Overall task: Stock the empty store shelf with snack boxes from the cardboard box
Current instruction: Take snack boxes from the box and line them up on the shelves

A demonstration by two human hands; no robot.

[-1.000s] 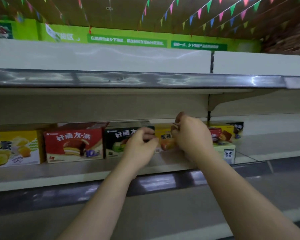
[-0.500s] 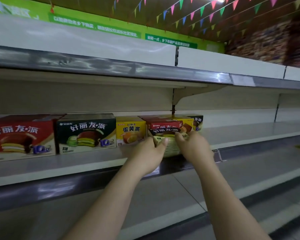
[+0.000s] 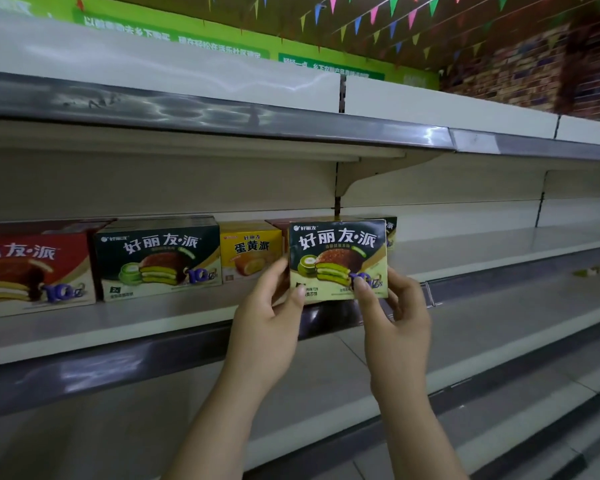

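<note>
- You held a dark green snack box (image 3: 337,259) upright at the centre of the frame, its printed front facing you, in front of the shelf (image 3: 136,327) edge.
- Your left hand (image 3: 267,320) was clamped on the box's lower left side, thumb pressed on the front face near the bottom corner.
- Your right hand (image 3: 395,313) was clamped on the lower right side, thumb on the front, the other fingers behind the box.
- The box's bottom edge was level with the shelf lip; you could not tell whether it rested on the shelf or hung just off it.
- On the shelf at the left of the frame stood a red box (image 3: 32,271), partly cut off by the frame edge.
- Just right of it stood a larger green box (image 3: 158,259), and next to that a yellow box (image 3: 250,251), all facing forward.
- Behind the held box, more boxes were mostly hidden; only a red top (image 3: 277,224) and a green corner (image 3: 391,230) showed.
- The shelf ran bare toward the right of the frame.
- Coloured pennants (image 3: 354,19) hung at the upper centre.
</note>
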